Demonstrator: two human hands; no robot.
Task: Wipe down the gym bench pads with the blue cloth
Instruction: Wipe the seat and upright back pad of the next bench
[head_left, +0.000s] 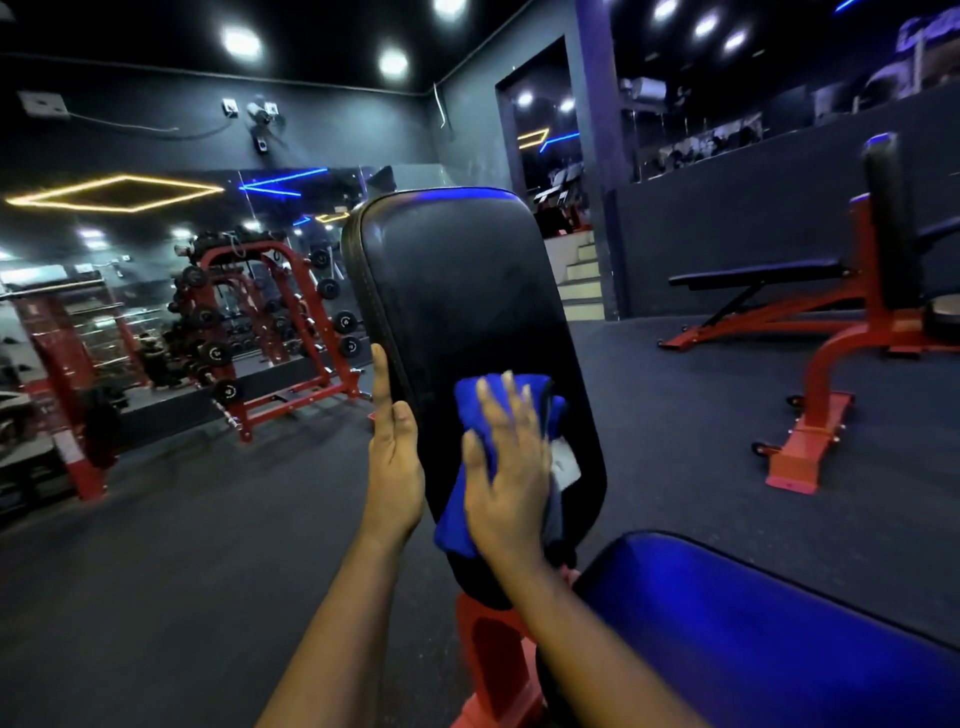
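Both grips are spread flat and neither is clamped. The right grip (506, 467) lies with straight, fanned fingers on the blue cloth (460, 519), pressing it against the lower half of the upright back pad (457, 291). The left grip (392, 447) rests open along that pad's left edge, fingers pointing up, apparently to steady it. The cloth is bunched into a loose wad, with a fold showing above the fingertips and a tail hanging below the palm. It looks soft, light and limp, so it should follow the hand only where it is pinned and may creep or unroll on a long stroke. Pressing with the palm over the middle of the wad, or tucking the tail under, would probably keep it together. The pad's cover is dark, smooth and glossy, likely a slick vinyl over firm foam that gives a little but lets the cloth slide easily. It stands on the bench's red frame (493, 649) and may rock under a push, so the stitched side edge where the left grip sits seems the sensible place to brace it. Of the 2 pads, the seat pad (753, 623) at lower right has no cloth on it, and the back pad's upper half lies beyond the cloth.
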